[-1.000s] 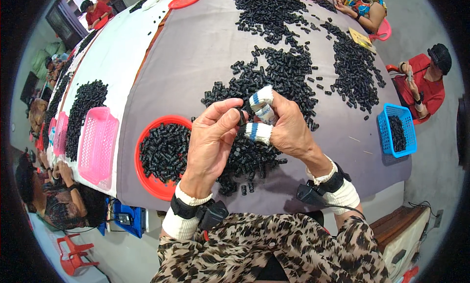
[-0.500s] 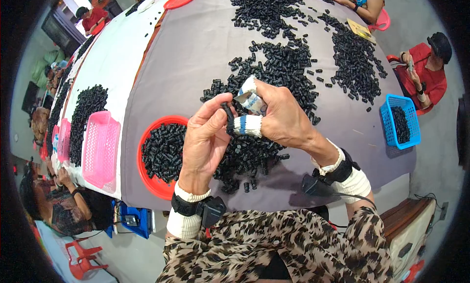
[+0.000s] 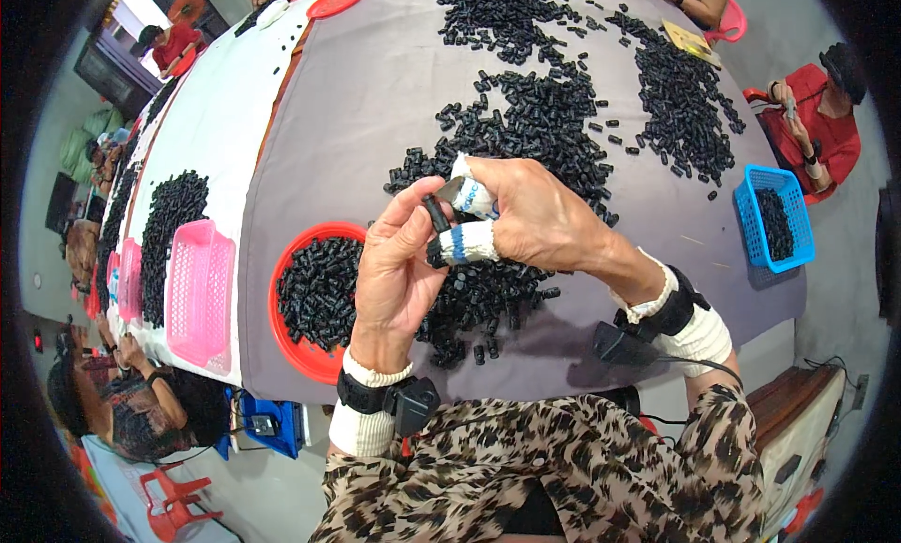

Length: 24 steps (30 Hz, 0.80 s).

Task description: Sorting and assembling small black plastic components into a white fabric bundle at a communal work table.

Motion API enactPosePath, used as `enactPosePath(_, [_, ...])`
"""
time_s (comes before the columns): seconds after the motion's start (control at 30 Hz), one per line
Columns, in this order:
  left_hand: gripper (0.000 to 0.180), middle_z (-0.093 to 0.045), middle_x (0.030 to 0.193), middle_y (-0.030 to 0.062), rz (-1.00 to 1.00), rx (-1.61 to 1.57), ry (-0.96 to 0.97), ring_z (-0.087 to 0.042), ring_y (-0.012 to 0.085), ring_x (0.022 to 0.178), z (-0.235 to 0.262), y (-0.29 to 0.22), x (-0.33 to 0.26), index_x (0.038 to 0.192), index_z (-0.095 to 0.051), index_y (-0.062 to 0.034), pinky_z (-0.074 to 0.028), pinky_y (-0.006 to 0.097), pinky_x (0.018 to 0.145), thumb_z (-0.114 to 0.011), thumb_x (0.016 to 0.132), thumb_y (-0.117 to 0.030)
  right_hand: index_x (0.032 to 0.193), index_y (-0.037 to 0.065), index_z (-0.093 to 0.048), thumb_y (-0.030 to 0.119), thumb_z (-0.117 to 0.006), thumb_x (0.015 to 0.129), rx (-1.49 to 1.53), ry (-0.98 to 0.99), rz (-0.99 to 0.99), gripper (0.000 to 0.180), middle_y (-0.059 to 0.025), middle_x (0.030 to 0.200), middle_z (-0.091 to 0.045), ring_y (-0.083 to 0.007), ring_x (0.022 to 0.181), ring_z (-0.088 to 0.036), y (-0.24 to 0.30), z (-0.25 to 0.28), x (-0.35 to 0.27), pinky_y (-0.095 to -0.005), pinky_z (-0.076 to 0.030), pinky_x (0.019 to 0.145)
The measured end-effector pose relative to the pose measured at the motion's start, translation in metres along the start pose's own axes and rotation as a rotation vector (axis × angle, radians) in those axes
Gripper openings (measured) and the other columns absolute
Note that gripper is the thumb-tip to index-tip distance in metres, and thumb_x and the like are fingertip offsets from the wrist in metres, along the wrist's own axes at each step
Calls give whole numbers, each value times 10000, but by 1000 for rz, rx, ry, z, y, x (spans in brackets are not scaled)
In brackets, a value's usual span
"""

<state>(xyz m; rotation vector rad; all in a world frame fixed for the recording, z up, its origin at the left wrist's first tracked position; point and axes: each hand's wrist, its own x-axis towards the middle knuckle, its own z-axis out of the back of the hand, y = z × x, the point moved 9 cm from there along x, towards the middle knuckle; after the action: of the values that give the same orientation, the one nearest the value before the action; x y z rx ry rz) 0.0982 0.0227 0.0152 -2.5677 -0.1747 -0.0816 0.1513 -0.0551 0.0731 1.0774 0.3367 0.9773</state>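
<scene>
My left hand (image 3: 394,271) and my right hand (image 3: 535,214) meet above a grey table (image 3: 375,102). Together they pinch a small black cylindrical part (image 3: 435,214) between the fingertips. The right thumb and forefinger wear white and blue cloth wraps (image 3: 466,244). Directly under the hands lies a heap of small black parts (image 3: 488,299). A round red tray (image 3: 314,299) full of the same black parts sits just left of my left hand.
More black parts are strewn in piles across the far table (image 3: 554,102). A pink basket (image 3: 199,290) stands at the left, a blue basket (image 3: 774,214) at the right edge. Other people sit around the table, one in red (image 3: 817,111) at the right.
Both hands have dropped slightly and shifted left toward the red tray. The right fingers have turned the black part against the left fingertips.
</scene>
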Motion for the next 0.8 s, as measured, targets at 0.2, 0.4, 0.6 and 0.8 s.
enactPosePath(0.2, [295, -606, 966, 97, -2, -28, -13, -591, 155, 905, -3, 2, 0, 1148, -499, 18, -487, 317, 829, -534, 868, -71, 801, 28, -537, 252, -738, 696, 13, 32, 2, 318, 3, 639, -521, -74, 591, -460, -6, -2, 0, -248, -387, 528])
enactPosePath(0.4, [261, -588, 979, 125, -24, -13, -12, -591, 169, 885, -1, 0, 1, 1103, -510, 21, -495, 306, 797, -540, 861, -70, 784, -1, -531, 247, -714, 685, 50, 5, -30, 324, -77, 627, -540, -178, 574, -505, -7, -1, 0, -307, -404, 532])
enactPosePath(0.6, [209, -573, 976, 132, -5, 9, -26, -588, 158, 845, 1, 0, 3, 1031, -518, 21, -502, 276, 748, -554, 849, -75, 828, 19, -541, 223, -745, 697, 47, -36, -23, 317, 14, 619, -510, -53, 575, -444, -6, 4, -5, -236, -376, 505])
enactPosePath(0.8, [187, -581, 946, 118, -31, 20, -62, -588, 133, 799, -6, -2, 4, 1017, -522, 14, -499, 248, 713, -549, 856, -76, 852, 10, -541, 204, -736, 706, 86, -91, 17, 312, 15, 632, -510, -42, 588, -438, 0, 6, -10, -229, -375, 512])
